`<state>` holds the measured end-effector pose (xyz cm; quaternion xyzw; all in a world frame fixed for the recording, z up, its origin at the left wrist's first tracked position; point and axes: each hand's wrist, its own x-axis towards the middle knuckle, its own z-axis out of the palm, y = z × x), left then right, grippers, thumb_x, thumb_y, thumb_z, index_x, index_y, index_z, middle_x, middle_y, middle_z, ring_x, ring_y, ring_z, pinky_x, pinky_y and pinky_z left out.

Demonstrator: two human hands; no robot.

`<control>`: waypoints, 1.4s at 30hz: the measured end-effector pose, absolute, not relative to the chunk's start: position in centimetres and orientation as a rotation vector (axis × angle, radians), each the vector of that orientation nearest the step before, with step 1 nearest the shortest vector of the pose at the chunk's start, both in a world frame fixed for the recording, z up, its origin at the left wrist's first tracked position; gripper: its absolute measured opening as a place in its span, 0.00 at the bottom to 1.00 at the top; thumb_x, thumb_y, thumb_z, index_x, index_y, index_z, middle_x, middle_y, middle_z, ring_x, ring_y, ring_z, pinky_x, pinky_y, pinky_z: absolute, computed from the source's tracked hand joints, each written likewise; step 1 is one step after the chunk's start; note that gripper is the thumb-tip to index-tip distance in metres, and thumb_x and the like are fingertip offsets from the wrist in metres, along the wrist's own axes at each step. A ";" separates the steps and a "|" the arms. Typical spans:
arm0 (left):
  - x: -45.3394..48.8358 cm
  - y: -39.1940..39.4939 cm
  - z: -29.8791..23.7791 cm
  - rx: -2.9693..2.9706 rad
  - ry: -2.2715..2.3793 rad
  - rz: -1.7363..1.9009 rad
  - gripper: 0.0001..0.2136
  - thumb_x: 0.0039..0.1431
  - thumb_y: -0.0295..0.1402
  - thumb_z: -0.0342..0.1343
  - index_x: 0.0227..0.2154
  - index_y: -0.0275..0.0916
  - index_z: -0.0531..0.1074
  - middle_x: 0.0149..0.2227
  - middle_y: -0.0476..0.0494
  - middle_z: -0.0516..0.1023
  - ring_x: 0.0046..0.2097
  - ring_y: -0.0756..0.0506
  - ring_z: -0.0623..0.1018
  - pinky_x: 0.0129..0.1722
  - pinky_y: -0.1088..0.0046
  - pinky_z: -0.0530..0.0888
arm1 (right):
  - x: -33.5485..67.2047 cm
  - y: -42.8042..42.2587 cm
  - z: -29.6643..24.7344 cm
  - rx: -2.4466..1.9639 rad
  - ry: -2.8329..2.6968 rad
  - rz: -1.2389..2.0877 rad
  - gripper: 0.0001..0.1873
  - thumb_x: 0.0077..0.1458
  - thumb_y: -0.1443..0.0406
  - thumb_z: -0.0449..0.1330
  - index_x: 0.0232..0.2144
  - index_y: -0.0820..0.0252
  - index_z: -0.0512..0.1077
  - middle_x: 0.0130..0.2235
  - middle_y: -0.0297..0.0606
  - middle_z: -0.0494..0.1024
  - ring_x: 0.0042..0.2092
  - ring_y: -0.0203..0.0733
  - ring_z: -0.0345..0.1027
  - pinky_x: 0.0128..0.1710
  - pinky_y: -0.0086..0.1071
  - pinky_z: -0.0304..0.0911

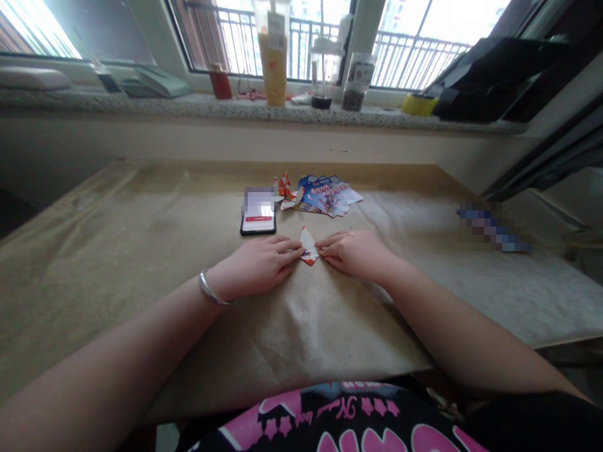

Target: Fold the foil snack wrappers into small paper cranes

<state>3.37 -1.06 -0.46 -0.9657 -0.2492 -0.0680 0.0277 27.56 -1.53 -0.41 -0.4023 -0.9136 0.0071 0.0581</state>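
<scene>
Folded paper [308, 245]: smooth printed paper
Bracelet [210, 290]: shiny silvery metal
Phone [259, 225]: glossy screen
Tablecloth [141, 251]: smooth, creased, softly shiny
Windowsill [164, 108]: speckled, stone-like
Leaflets [325, 196]: printed paper, slight sheen
Shirt [339, 415]: matt printed cloth

On the black-edged rectangular phone [259, 223] I can't read the blurred top; left hand [257, 267] and right hand [362, 254] partly hide the small white-and-red folded paper [308, 241].

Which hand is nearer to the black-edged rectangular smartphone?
Left. The left hand lies just on the near side of the smartphone; the right hand is farther off to the right, across the small white-and-orange folded paper.
</scene>
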 end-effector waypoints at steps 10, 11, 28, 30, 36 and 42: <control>2.5 -0.1 -0.4 -3.120 -0.705 -0.272 0.17 0.60 0.30 0.51 0.52 0.40 0.67 0.56 0.43 0.69 0.58 0.45 0.67 0.58 0.67 0.65 | 27.1 -1.3 -1.2 -1.247 -2.602 0.042 0.13 0.57 0.64 0.53 0.38 0.54 0.78 0.43 0.36 0.80 0.43 0.41 0.71 0.44 0.36 0.58; 2.6 -0.1 -0.4 -3.116 -0.710 -0.275 0.17 0.59 0.30 0.50 0.52 0.40 0.67 0.56 0.42 0.70 0.58 0.45 0.68 0.58 0.66 0.66 | 26.9 -1.3 -1.5 -1.262 -2.583 0.018 0.13 0.58 0.64 0.53 0.38 0.54 0.78 0.42 0.36 0.80 0.42 0.41 0.71 0.44 0.36 0.58; 3.2 -0.1 -0.5 -3.040 -0.720 -0.247 0.13 0.60 0.26 0.47 0.45 0.37 0.70 0.50 0.39 0.72 0.53 0.44 0.70 0.54 0.65 0.69 | 24.0 -0.2 -2.9 -1.467 -2.539 -0.112 0.25 0.59 0.61 0.49 0.57 0.59 0.64 0.55 0.45 0.68 0.53 0.53 0.59 0.53 0.44 0.56; 3.2 -0.1 -0.6 -3.041 -0.708 -0.256 0.13 0.60 0.25 0.47 0.46 0.36 0.69 0.51 0.39 0.72 0.54 0.43 0.69 0.55 0.65 0.68 | 24.2 0.2 -3.2 -1.481 -2.533 -0.067 0.26 0.58 0.61 0.49 0.58 0.58 0.63 0.57 0.45 0.65 0.56 0.53 0.56 0.56 0.45 0.53; 3.2 0.2 -1.7 -3.059 -0.748 -0.338 0.13 0.60 0.27 0.46 0.46 0.36 0.69 0.53 0.39 0.70 0.56 0.43 0.68 0.57 0.64 0.67 | 24.8 0.9 -3.6 -1.475 -2.556 0.028 0.26 0.59 0.61 0.48 0.59 0.57 0.61 0.61 0.47 0.60 0.61 0.52 0.51 0.60 0.47 0.48; 3.3 0.2 -2.3 -3.082 -0.843 -0.447 0.12 0.60 0.28 0.47 0.46 0.36 0.67 0.54 0.39 0.69 0.56 0.43 0.67 0.57 0.61 0.66 | 25.4 0.5 -3.4 -1.331 -2.552 0.163 0.35 0.55 0.50 0.53 0.59 0.65 0.60 0.62 0.49 0.59 0.62 0.54 0.49 0.61 0.47 0.46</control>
